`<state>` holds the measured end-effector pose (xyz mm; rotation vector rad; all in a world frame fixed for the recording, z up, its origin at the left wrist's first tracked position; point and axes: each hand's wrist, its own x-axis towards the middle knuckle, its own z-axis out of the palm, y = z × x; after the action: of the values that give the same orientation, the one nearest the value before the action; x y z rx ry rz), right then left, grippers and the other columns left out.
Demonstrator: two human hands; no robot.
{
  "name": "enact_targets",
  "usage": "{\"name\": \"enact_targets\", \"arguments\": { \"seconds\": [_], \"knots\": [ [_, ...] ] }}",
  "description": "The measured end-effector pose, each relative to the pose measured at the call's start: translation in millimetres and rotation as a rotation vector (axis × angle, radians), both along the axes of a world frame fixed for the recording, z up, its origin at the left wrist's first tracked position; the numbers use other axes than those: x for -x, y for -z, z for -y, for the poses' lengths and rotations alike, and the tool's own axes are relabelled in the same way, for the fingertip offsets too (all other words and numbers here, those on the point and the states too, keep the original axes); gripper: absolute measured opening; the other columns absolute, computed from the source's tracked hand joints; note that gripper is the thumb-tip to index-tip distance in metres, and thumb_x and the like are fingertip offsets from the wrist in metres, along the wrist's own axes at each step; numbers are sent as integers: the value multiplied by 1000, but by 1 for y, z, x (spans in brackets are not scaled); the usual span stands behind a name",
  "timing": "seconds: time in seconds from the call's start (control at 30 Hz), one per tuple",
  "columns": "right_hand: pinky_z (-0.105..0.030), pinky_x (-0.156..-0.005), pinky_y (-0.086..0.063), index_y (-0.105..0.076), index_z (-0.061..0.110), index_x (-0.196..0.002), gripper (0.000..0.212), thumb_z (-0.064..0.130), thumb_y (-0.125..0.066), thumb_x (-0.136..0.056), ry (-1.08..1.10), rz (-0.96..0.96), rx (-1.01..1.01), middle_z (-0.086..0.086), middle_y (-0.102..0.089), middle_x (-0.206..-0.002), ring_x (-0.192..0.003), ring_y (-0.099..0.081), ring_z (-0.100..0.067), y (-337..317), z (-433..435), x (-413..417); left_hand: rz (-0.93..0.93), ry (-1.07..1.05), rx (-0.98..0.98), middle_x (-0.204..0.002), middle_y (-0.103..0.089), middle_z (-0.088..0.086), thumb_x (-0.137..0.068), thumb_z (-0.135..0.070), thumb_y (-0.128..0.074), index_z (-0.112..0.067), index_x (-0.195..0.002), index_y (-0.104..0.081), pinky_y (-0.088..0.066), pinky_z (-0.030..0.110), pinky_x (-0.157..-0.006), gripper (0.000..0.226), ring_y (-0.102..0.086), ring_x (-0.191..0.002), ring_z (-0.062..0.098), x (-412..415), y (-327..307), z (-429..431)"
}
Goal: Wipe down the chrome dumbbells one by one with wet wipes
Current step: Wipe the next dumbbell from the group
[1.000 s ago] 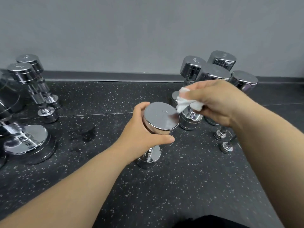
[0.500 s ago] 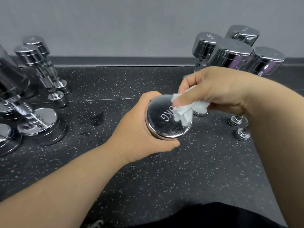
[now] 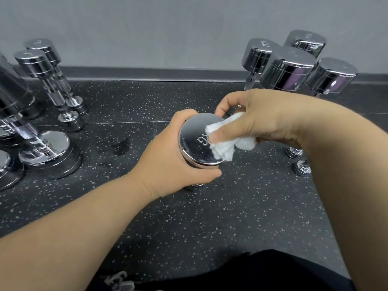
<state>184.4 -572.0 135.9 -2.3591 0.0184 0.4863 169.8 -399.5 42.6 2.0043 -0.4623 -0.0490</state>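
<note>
A chrome dumbbell [image 3: 195, 141] stands on end on the dark speckled floor, its round top face turned toward me with "KG" stamped on it. My left hand [image 3: 165, 162] grips the upper head from the left, fingers curled round its side. My right hand [image 3: 258, 116] pinches a crumpled white wet wipe [image 3: 224, 148] and presses it on the right part of the top face. The dumbbell's lower head is mostly hidden under my left hand.
Several chrome dumbbells [image 3: 289, 68] stand on end at the back right by the grey wall. More chrome dumbbells [image 3: 48, 80] stand and lean at the left, with a large one [image 3: 46, 150] nearest. A wet patch [image 3: 120, 147] marks the floor.
My right hand has brought the wipe from beside the dumbbell onto its top face and rubbed it across. The view has shifted closer, and my left hand keeps its grip.
</note>
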Motion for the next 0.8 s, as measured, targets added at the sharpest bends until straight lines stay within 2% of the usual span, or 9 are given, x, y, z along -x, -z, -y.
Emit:
{"name": "enact_targets", "arguments": {
  "seconds": [0.07, 0.13, 0.2, 0.3, 0.4, 0.5, 0.63, 0.73, 0.8],
  "knots": [
    [-21, -43, -39, -62, 17, -91, 30, 16, -84, -71, 92, 121, -100, -8, -71, -73, -50, -55, -12, -2, 0, -1, -12, -20, 9, -105, -54, -40, -47, -48, -89, -67, -108, -32, -52, 28, -87, 86, -58, -96, -7, -2, 1, 0],
    [-17, -40, -36, -62, 16, -80, 22, 4, -80, -76, 148, 236, -265, -6, -66, -69, -50, -55, -12, -9, -2, -3, -19, -31, 21, -106, -53, -41, -50, -43, -92, -64, -110, -33, -52, 27, -88, 87, -58, -95, -7, -4, 2, 1],
    [-16, -44, -43, -67, 14, -73, 19, 0, -81, -73, 85, 256, -337, -7, -67, -67, -52, -60, -11, -14, -9, -2, -31, -38, 34, -106, -55, -39, -53, -38, -92, -61, -111, -34, -53, 27, -88, 85, -61, -94, -7, -7, 2, 1],
    [-23, -49, -53, -74, 13, -75, 11, 4, -81, -74, 22, 265, -215, -10, -72, -63, -53, -65, -17, -9, -22, 2, -57, -34, 49, -101, -64, -31, -56, -35, -92, -54, -112, -38, -55, 31, -88, 80, -65, -92, -5, -10, 2, 1],
    [-29, -50, -55, -70, 11, -73, 9, 11, -80, -76, 24, 331, -107, -9, -69, -57, -50, -67, -23, 4, -31, -1, -62, -27, 53, -103, -66, -27, -58, -32, -93, -51, -116, -39, -54, 35, -89, 82, -65, -94, -3, -11, 3, 2],
    [-36, -52, -57, -68, 8, -73, 15, 14, -82, -73, -6, 324, -52, -10, -70, -59, -50, -67, -29, 9, -34, -5, -77, -22, 65, -102, -67, -25, -56, -34, -92, -51, -119, -39, -54, 38, -89, 84, -66, -95, 0, -12, 4, 3],
    [-18, -43, -41, -70, 16, -68, 18, 25, -86, -69, -152, 235, 71, -1, -67, -55, -47, -55, -14, 0, -32, -1, -103, -16, 69, -101, -67, -23, -58, -31, -92, -48, -122, -40, -55, 35, -87, 84, -65, -95, 0, -15, 5, 4],
    [-18, -42, -35, -72, 19, -71, 21, 34, -87, -66, -213, 161, 218, 4, -59, -47, -45, -46, -11, -10, -25, 1, -101, -20, 69, -102, -65, -22, -57, -33, -92, -49, -122, -39, -53, 29, -87, 85, -62, -95, -1, -16, 5, 4],
    [-18, -43, -36, -72, 19, -71, 22, 33, -87, -66, -191, 140, 240, 6, -59, -45, -42, -45, -9, -12, -23, 2, -106, -32, 71, -104, -64, -22, -55, -36, -93, -49, -123, -39, -53, 33, -88, 88, -62, -97, 1, -17, 5, 5]
  ]
}}
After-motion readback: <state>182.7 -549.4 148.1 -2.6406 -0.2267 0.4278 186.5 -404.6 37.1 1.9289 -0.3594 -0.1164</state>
